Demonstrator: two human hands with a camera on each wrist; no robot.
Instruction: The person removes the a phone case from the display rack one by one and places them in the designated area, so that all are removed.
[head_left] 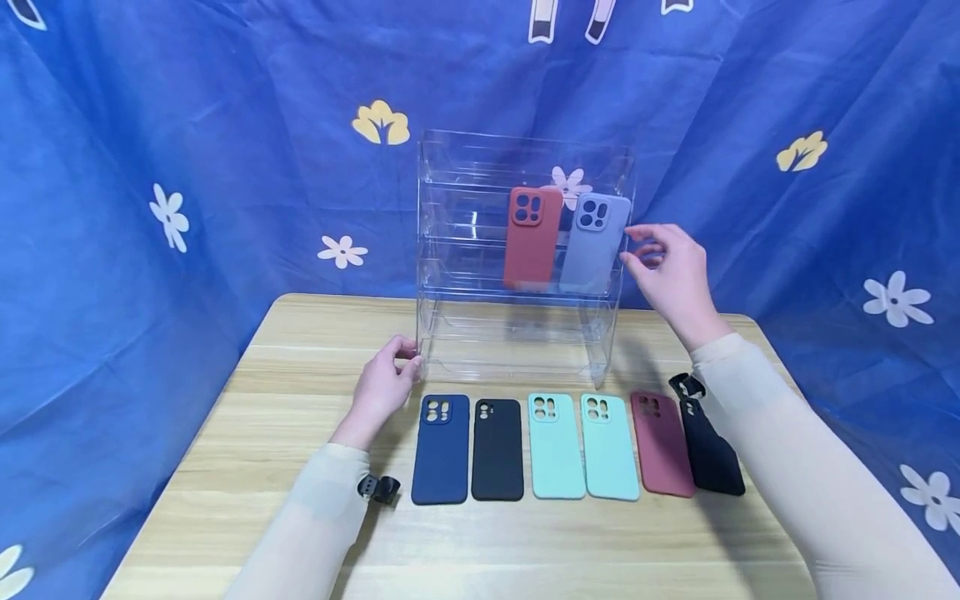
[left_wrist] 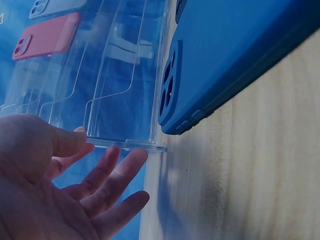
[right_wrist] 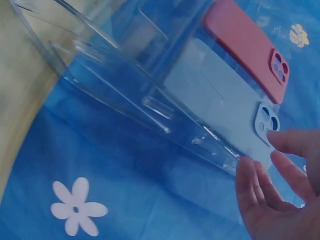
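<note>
Two hands, fingers relaxed and spread, flank the clear acrylic rack (head_left: 517, 250) at the tabletop's (head_left: 225, 467) twelve o'clock; rigid, slippery, probably light, it seems best gripped by its side walls.

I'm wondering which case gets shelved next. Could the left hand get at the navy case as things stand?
Probably yes: the left hand rests at the clear rack's corner, with the navy case just beside it on bare table, nothing between.

Phone cases, eight in all: six lying in a row along the counter's (head_left: 300, 533) near edge, namely one navy (head_left: 441, 450), two black (head_left: 497, 450), two mint (head_left: 556, 446) and one maroon (head_left: 662, 443). Two more stand in the clear rack (head_left: 517, 158), one red (head_left: 532, 238), one grey-blue (head_left: 594, 244). Racks: one.
</note>
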